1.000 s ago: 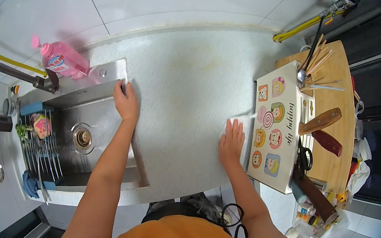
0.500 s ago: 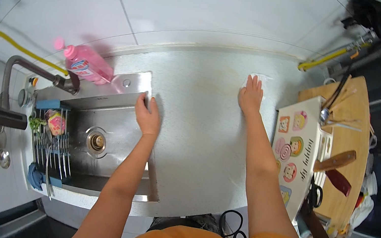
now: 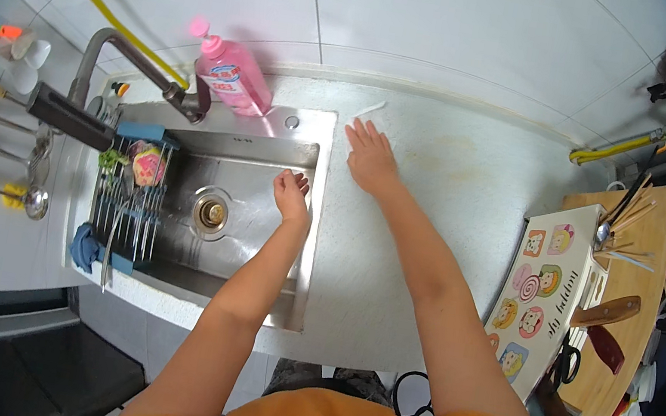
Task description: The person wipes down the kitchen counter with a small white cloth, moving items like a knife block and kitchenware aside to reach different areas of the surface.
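My right hand (image 3: pixel 371 157) lies palm down on the pale countertop (image 3: pixel 357 273), just right of the sink, its fingers stretched out. A thin white strip (image 3: pixel 370 109), perhaps the edge of a wipe, shows just beyond the fingertips. Whatever lies under the palm is hidden. Over the right side of the steel sink (image 3: pixel 250 238), my left hand (image 3: pixel 291 194) has its fingers curled in, and I see nothing in them. Faint brownish marks (image 3: pixel 462 163) spread on the counter right of my right hand.
A pink soap bottle (image 3: pixel 236 79) stands behind the sink. The dark faucet (image 3: pixel 73 115) reaches in from the left, near a drying rack (image 3: pixel 132 237) with a sponge (image 3: pixel 148 164). At the right, a decorated holder (image 3: pixel 542 289) carries knives (image 3: pixel 604 312) and scissors (image 3: pixel 568 360).
My right hand has slid left across the counter toward the sink, with the white thing ahead of it. My left hand has left the sink's rim and curled its fingers. The view has shifted.
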`<state>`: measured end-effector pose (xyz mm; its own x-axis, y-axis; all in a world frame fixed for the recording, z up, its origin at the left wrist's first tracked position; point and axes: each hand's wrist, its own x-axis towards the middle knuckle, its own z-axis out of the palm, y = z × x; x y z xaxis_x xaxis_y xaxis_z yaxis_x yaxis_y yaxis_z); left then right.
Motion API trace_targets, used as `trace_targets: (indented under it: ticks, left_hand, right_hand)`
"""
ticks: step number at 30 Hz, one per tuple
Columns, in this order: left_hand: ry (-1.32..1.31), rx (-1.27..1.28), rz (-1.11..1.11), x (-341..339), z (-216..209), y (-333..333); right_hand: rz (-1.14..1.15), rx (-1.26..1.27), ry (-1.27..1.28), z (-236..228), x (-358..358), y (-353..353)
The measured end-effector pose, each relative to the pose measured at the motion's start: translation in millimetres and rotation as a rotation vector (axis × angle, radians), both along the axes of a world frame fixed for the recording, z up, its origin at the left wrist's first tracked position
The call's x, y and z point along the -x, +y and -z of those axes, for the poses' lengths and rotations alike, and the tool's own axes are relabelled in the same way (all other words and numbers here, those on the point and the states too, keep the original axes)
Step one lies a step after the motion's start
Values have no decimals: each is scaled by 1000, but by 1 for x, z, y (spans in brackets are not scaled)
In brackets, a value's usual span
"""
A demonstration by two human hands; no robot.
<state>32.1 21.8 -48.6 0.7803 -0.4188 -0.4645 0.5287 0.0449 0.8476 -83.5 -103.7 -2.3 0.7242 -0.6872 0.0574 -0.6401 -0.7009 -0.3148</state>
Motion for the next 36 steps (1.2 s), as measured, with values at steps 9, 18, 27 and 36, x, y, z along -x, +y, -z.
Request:
trace_targets:
  ticks: [9,18,27,36]
  left_hand:
    - [-43,-145,156,9,4,81]
    - [-125,-122,187,8,-13,114]
    - [-305,-73,357,3,-44,170]
    - [-404,-227,552,-6,-25,214]
  right_hand:
    - [-93,4,-70,-1,-51,3]
    - [-26,217,-164,16,-46,61]
    - [-158,45,-147,-3,22,164]
    - [-259,-83,-89,-31,85,272]
